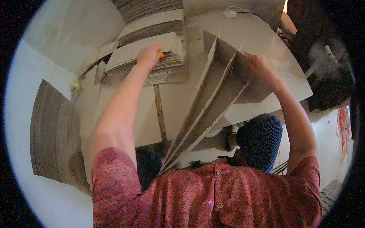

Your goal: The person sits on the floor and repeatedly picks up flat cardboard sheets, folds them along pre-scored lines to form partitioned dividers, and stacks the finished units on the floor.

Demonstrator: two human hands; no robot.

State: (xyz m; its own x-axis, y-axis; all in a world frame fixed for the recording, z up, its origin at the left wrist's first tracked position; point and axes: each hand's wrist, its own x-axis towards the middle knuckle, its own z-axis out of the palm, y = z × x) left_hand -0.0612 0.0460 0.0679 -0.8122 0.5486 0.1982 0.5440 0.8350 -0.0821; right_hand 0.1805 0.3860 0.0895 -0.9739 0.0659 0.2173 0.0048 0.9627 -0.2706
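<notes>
Brown cardboard sheets [213, 95] stand fanned out in front of me, narrowing toward my body at the bottom. At their upper right corner, my right hand [260, 66] is closed on the edge of one sheet; some of its fingers are hidden behind the board. Over to the left, my left hand [149, 57] is over a stack of flat cardboard [125, 53], its fingers partly bent. Orange covers show on two of its fingertips, slightly apart, with no sheet visible between them.
More cardboard piles [152, 24] lie behind the stack. A tall bundle of cardboard [57, 136] leans at the far left. A white plug block [229, 14] with a cable sits at the back of the table [281, 76]. Dark stacked material [330, 89] stands at the right, and red strands [343, 131] hang below.
</notes>
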